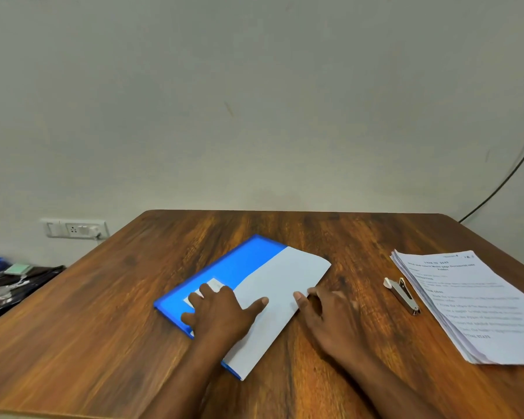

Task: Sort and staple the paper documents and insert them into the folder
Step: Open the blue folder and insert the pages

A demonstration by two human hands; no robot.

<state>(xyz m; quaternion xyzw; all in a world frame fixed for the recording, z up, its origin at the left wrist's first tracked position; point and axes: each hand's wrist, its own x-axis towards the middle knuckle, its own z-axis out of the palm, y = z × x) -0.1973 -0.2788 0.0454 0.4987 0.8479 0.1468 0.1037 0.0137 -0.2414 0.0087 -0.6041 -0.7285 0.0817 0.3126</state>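
A blue folder [233, 267] lies at an angle in the middle of the wooden table [133, 328]. White paper sheets [282, 285] stick out of its right side, partly inside it. My left hand [221, 313] presses flat on the folder, its thumb on the paper. At the paper's near right edge is my right hand [327, 316], pinching that edge between thumb and fingers. A small silver stapler [403, 294] lies to the right. Beside it rests a stack of printed papers [472, 306].
A wall stands right behind the table's far edge. Below it at the left is a socket panel [76, 228], and a black cable [508, 176] runs down the wall at the right. Cluttered items [9, 285] lie on a lower surface at far left.
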